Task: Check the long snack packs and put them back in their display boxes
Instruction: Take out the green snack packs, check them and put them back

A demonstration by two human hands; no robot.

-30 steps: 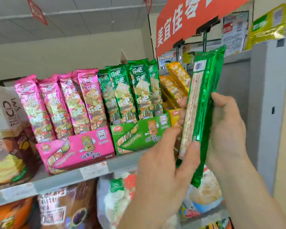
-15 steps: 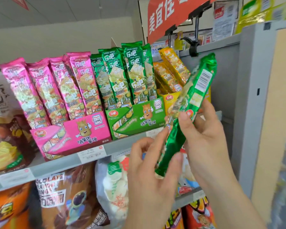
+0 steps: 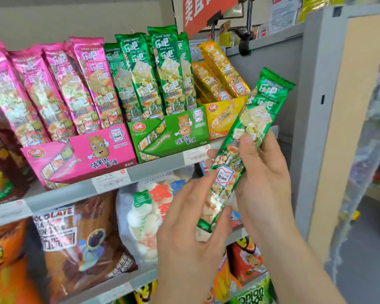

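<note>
Nearest on my feed, two bare hands hold one long green snack pack (image 3: 248, 132) in front of a shop shelf. The left hand (image 3: 191, 227) pinches the pack's lower end between thumb and fingertips. The right hand (image 3: 261, 178) grips its middle, thumb across the printed front, fingers behind. The pack is tilted, its top end up and to the right, its printed side toward me. It is in the air, outside every box.

Behind the hands runs the grey shelf (image 3: 156, 170), with price tags on its edge. Three boxes stand on it side by side: a pink display box (image 3: 81, 154) at left, a green display box (image 3: 171, 134) in the middle, and a yellow display box (image 3: 222, 119) at right, partly behind the held pack. Each holds standing packs of its own colour: pink packs (image 3: 53, 88), green packs (image 3: 162, 69), and yellow packs (image 3: 219, 69) leaning back. On the shelf below sit a brown chocolate bag (image 3: 81, 244) and a white cracker bag (image 3: 145, 211). Farthest off, a red sign (image 3: 206, 9) hangs above.
</note>
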